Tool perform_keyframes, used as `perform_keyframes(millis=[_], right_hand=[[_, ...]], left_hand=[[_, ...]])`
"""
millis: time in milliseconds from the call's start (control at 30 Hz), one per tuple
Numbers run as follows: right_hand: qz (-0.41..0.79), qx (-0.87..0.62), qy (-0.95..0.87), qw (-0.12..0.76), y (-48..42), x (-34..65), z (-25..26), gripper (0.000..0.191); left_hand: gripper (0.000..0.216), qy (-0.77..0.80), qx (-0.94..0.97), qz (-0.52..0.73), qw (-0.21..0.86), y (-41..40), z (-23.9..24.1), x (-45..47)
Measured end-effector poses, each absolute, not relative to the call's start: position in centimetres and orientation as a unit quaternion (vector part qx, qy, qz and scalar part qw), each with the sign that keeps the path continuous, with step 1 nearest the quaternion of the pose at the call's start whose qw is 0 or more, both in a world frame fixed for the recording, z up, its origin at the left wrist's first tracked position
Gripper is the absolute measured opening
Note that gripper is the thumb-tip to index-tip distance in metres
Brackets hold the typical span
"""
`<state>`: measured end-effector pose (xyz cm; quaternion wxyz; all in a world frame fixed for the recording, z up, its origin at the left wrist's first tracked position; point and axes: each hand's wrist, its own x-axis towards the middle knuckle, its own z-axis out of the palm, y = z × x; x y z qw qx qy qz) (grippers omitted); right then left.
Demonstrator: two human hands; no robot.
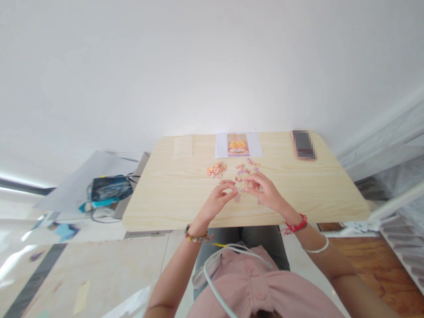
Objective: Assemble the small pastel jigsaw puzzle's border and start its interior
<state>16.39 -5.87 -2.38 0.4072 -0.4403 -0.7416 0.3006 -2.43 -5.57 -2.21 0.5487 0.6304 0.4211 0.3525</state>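
Worktop: pale wood-grain worktop (159,194), long side running left to right; the person is at the middle of the near edge.
Loose pieces: small, coloured, puzzle-like pieces (244,187) lie between the two sets of fingertips, a little right of the worktop's middle.
Line of the scatter: straggles from near the printed sheet back toward the near edge; single pieces too small to give a long axis.
Left hand: the left hand (218,199) comes in from the near edge, thumb and forefinger curved to a narrow gap beside the middle pieces. Anything pinched there? Cannot tell.
Right hand: the right hand (265,192) is angled inward from the near right, thumb and fingers bent, tips close together over the same pieces. Cannot tell whether it holds one.
Heap: an orange-toned heap (216,170) lies just beyond the left fingers, toward the far edge; left hand nearer.
Outlying pieces: purplish ones (240,168) lie beyond the fingertips; right hand nearer.
Far edge: printed sheet (221,145) near the middle, pale square (183,147) toward the far left corner, dark phone (304,145) by the far right corner.
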Motion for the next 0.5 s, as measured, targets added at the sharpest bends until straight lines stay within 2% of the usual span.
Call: perform_keyframes(millis=[267,500], right_hand=[[0.222,-0.357,-0.835,0.355,-6.26,16.93,-1.11,0.015],[0.204,-0.360,-0.845,0.339,-6.69,16.71,-1.42,0.012]], left_hand=[[0.020,0.372,0.636,0.316,0.598,-5.60,-2.03,-3.17],[0.020,0.379,0.668,0.291,0.570,-5.70,-2.31,-3.37]])
